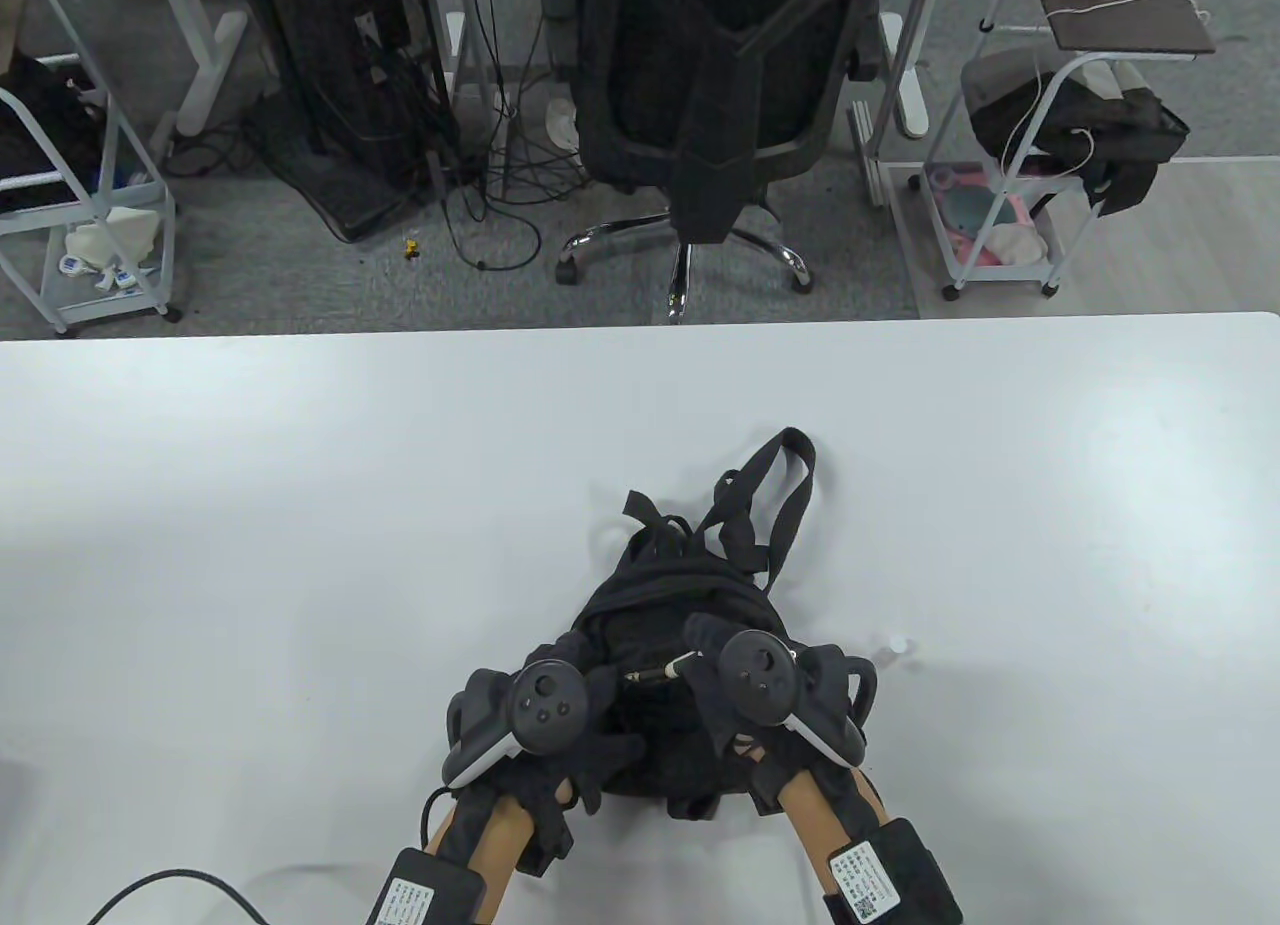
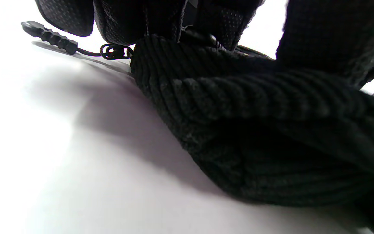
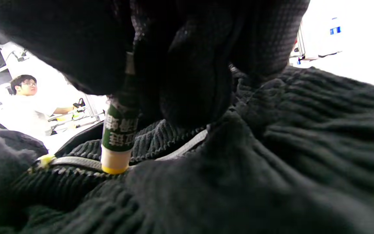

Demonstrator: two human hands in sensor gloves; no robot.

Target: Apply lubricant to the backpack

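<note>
1. Right hand (image 1: 757,687) grips a green lubricant stick (image 3: 119,136), its tip pressed on the pale zipper (image 3: 76,161).
2. Left hand (image 1: 545,720) rests on the black backpack (image 1: 690,605); how closed it is, I cannot tell.
3. Backpack lies on the white table (image 1: 250,525), near its front edge; an office chair (image 1: 715,95) stands beyond.

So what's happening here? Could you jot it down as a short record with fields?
Surface: white table
Item: black corduroy backpack, lying on the table
Right hand: holds a green lubricant stick, tip on the zipper
Left hand: rests on the backpack
Zipper pull: on a cord, at the backpack's edge
Small clear cap: on the table, right of the backpack
</note>
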